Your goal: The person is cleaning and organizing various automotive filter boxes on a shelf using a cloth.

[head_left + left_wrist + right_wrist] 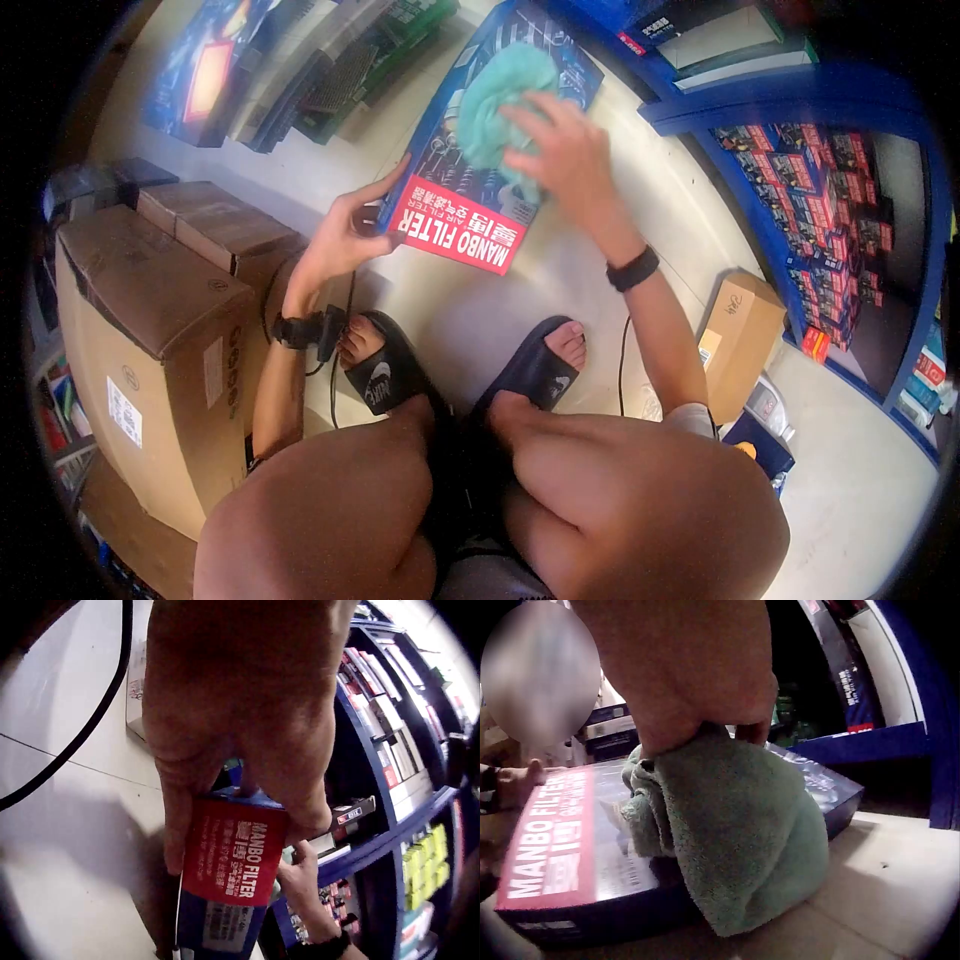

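Observation:
A flat blue and red air filter box (465, 222), printed MANBO FILTER, is held at a slant above the floor in front of the feet. My left hand (345, 232) grips its near left edge; in the left wrist view, thumb and fingers straddle the box's end (234, 859). On the printed top face lies a bunched green cloth (500, 100). My right hand (562, 150) holds this cloth against the box, fingers bent over it. Folds of the cloth (735, 825) hang past the box's side in the right wrist view.
Large cardboard cartons (150, 290) stand at the left. Blue shelving (790, 100) with many small boxes runs along the right. A smaller carton (740, 335) sits on the floor by the right forearm. More packaged boxes (330, 80) stand at the far left.

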